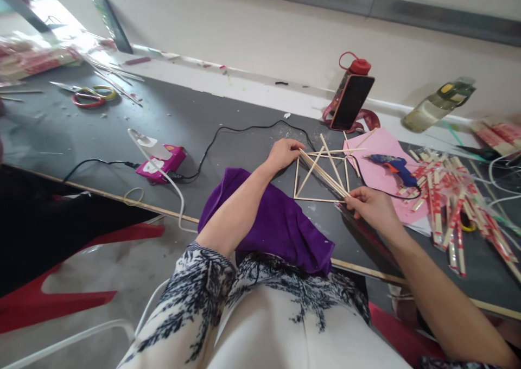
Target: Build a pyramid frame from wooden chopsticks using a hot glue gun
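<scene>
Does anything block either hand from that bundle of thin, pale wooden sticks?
Nothing visible does: the bare left hand pinches the far end of the bundle of thin, pale wooden sticks, and the bare right hand its near end.

This looks like a craft room or small workshop. In front of me, a long dark worktable runs along a plain pale wall. Craft supplies show the kind of place: a blue glue gun on pink paper, piles of wrapped wooden sticks, scissors, a frame of bare sticks, and small scraps littering the tabletop.
</scene>
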